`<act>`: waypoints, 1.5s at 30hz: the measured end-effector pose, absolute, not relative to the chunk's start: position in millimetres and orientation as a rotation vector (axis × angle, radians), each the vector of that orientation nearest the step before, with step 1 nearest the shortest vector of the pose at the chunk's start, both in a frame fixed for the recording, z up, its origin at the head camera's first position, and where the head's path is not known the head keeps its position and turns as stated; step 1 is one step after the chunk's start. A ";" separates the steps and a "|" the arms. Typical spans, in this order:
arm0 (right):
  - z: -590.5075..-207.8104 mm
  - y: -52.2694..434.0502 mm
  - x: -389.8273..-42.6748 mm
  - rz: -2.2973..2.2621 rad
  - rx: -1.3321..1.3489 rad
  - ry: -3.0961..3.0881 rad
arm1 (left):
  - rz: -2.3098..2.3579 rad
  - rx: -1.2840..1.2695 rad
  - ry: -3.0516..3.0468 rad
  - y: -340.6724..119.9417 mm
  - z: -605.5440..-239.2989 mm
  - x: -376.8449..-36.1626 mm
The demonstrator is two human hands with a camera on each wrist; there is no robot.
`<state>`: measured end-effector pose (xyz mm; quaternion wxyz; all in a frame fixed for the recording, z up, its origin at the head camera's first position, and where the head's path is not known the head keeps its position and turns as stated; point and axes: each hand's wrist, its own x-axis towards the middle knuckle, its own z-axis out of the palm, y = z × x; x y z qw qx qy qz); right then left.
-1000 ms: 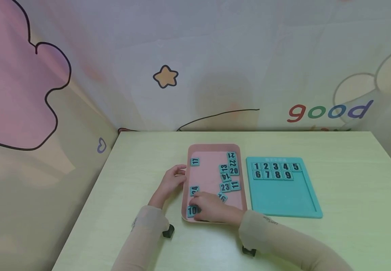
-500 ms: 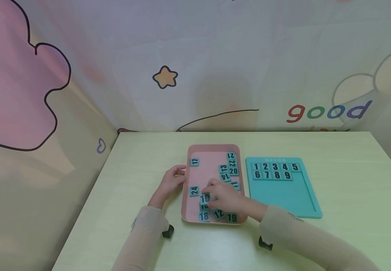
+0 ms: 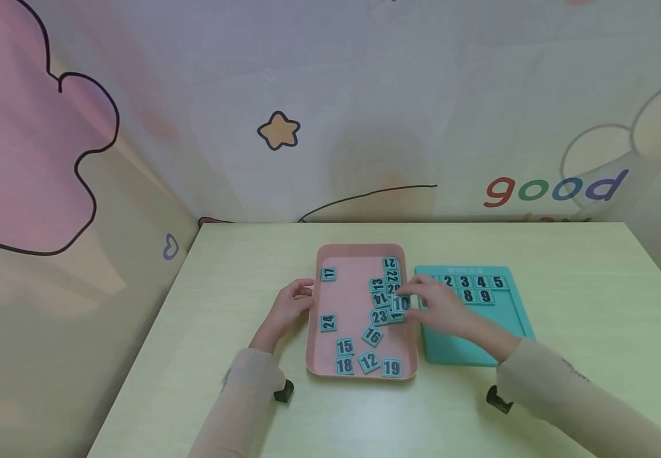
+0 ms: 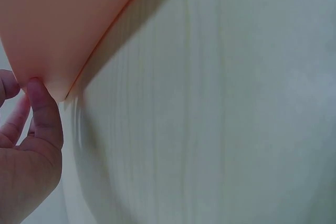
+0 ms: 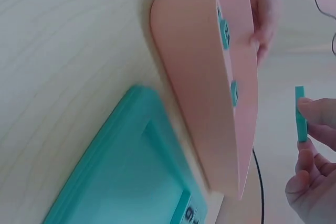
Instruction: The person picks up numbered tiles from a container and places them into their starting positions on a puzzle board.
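Note:
At the pink tray's (image 3: 310, 356) left side, my left hand (image 3: 290, 312) holds the wall near the rim. In the left wrist view the thumb (image 4: 42, 100) lies against the outer wall, with other fingers beyond the rim. My right hand (image 3: 445, 308) pinches the number 10 tile (image 3: 401, 304) between thumb and fingertips, above the tray's right edge. The right wrist view shows this turquoise tile (image 5: 301, 114) edge-on, lifted clear of the tray. Below it in the head view lie the 23 tile (image 3: 379, 317) and a partly covered tile. The right hand hides part of the turquoise board (image 3: 462, 343).
Several numbered tiles lie loose in the tray, among them 17 (image 3: 328, 274), 24 (image 3: 327, 323), 16 (image 3: 373, 336) and 19 (image 3: 390, 367). On the board, number tiles such as 5 (image 3: 499, 282) and 9 (image 3: 485, 296) sit in two rows. A patterned backdrop stands behind the table (image 3: 238, 254).
My right hand has picked up the 10 tile from the tray's lower left and carried it up and right to the right rim. The left hand has stayed in place.

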<state>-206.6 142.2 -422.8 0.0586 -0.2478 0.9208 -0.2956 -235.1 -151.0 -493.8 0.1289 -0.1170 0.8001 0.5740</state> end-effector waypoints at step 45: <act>-475.5 306.4 -227.9 -0.677 -0.300 2.896 | 1.633 -0.354 2.336 -150.3 -495.2 -236.2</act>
